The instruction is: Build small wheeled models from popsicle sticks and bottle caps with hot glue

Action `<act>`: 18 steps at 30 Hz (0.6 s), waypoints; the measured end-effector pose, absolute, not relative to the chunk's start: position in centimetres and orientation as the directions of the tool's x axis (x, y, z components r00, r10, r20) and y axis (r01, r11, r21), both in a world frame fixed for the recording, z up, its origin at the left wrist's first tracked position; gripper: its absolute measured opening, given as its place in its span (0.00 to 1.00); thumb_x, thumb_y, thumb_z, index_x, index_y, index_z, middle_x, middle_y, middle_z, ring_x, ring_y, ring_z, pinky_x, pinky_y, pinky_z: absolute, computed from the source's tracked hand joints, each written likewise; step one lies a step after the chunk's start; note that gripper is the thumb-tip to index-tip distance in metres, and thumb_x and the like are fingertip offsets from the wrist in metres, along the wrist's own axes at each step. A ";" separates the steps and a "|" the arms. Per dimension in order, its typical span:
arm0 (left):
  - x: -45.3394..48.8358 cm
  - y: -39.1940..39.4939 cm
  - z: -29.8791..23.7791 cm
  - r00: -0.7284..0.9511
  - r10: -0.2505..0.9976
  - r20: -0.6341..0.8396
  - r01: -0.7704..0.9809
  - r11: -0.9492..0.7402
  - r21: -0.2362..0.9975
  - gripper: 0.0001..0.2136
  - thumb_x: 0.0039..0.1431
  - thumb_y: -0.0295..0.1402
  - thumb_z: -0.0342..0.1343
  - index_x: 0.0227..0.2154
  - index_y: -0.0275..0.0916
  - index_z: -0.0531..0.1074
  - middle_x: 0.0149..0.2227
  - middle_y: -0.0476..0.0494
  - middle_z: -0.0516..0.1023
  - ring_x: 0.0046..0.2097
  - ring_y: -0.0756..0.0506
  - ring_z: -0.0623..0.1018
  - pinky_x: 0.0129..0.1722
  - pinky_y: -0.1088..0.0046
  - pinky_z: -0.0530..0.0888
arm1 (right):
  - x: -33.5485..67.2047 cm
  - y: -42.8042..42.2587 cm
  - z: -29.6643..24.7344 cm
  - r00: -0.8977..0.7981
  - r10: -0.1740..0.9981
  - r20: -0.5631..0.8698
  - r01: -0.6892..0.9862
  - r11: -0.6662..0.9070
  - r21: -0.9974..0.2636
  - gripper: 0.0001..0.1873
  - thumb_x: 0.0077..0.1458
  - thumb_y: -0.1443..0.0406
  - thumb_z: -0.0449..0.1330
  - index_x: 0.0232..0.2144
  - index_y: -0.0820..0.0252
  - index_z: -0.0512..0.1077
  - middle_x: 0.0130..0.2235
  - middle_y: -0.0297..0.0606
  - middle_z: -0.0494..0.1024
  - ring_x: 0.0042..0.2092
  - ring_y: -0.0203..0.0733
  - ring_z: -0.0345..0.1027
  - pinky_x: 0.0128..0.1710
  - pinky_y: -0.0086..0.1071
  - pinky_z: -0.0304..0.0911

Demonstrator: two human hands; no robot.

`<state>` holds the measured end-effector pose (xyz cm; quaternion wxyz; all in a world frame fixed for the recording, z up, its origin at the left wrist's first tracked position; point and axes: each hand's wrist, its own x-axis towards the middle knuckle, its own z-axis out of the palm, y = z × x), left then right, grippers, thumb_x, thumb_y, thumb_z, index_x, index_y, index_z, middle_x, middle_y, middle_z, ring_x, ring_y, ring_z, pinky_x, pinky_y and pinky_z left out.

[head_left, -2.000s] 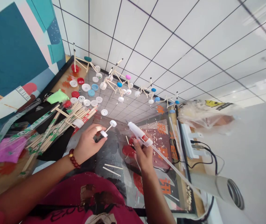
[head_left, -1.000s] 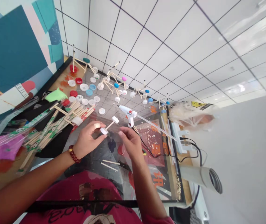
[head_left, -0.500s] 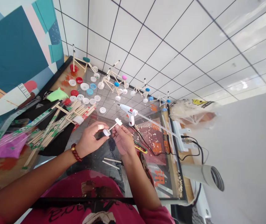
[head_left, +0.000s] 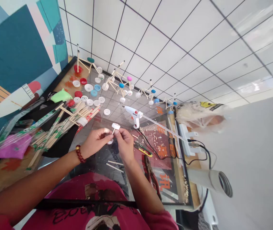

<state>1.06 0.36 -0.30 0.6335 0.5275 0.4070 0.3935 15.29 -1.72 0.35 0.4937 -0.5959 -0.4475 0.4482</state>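
Note:
Two white bottle caps joined by a short wooden stick [head_left: 113,131] are between my hands, above the glass tabletop. My left hand [head_left: 94,142], with a bandaged finger, pinches the stick. The fingers of my right hand [head_left: 125,143] are closed on the upper cap [head_left: 115,126]. Partly behind my left thumb is the lower cap [head_left: 110,141]. Just beyond my right hand lies a white glue gun [head_left: 133,115] with a clear glue stick in its back. Two loose wooden sticks [head_left: 114,166] rest on the glass below my hands.
Loose bottle caps [head_left: 88,88] and several stick-and-cap frames [head_left: 119,85] stand along the back. Bundled chopsticks [head_left: 62,126] lie at left. A utility knife [head_left: 144,151], pliers [head_left: 151,175] and black cable [head_left: 155,156] are at right, near a power strip [head_left: 186,135].
The piece has turned from lying across to nearly upright, its upper cap swinging left towards me. My left thumb has moved onto the stick, and my hands are closer together.

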 end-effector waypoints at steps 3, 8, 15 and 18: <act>1.0 0.6 -0.1 0.324 0.930 -0.173 -0.109 0.218 0.970 0.12 0.48 0.40 0.64 0.28 0.36 0.74 0.25 0.49 0.76 0.28 0.49 0.75 0.30 0.74 0.75 | 15.4 -2.1 0.7 0.114 0.993 0.002 0.258 -0.027 -0.966 0.12 0.59 0.57 0.55 0.29 0.59 0.68 0.28 0.32 0.71 0.31 0.36 0.63 0.35 0.30 0.60; 0.7 0.9 0.4 0.318 0.900 -0.298 -0.268 0.387 0.882 0.14 0.46 0.42 0.66 0.29 0.36 0.74 0.28 0.47 0.78 0.32 0.47 0.78 0.31 0.70 0.77 | 16.5 -3.2 2.3 -0.059 0.995 0.076 0.445 0.095 -0.891 0.11 0.62 0.61 0.51 0.28 0.58 0.66 0.29 0.32 0.69 0.32 0.36 0.62 0.34 0.30 0.57; 0.5 0.6 0.7 0.413 0.889 -0.198 -0.094 0.258 0.962 0.10 0.52 0.39 0.61 0.29 0.36 0.74 0.24 0.49 0.74 0.26 0.50 0.73 0.22 0.77 0.68 | 17.3 -3.2 1.9 0.011 0.999 -0.048 0.212 -0.049 -0.976 0.13 0.52 0.59 0.64 0.39 0.57 0.70 0.31 0.31 0.70 0.33 0.35 0.64 0.35 0.30 0.61; 0.5 0.2 0.7 0.428 0.903 -0.050 0.056 0.029 0.998 0.08 0.52 0.36 0.60 0.28 0.36 0.75 0.23 0.50 0.73 0.25 0.53 0.69 0.24 0.78 0.67 | 16.8 -2.8 1.2 0.065 0.990 -0.127 -0.072 -0.122 -0.990 0.19 0.48 0.61 0.67 0.43 0.55 0.70 0.33 0.30 0.71 0.32 0.33 0.65 0.33 0.28 0.63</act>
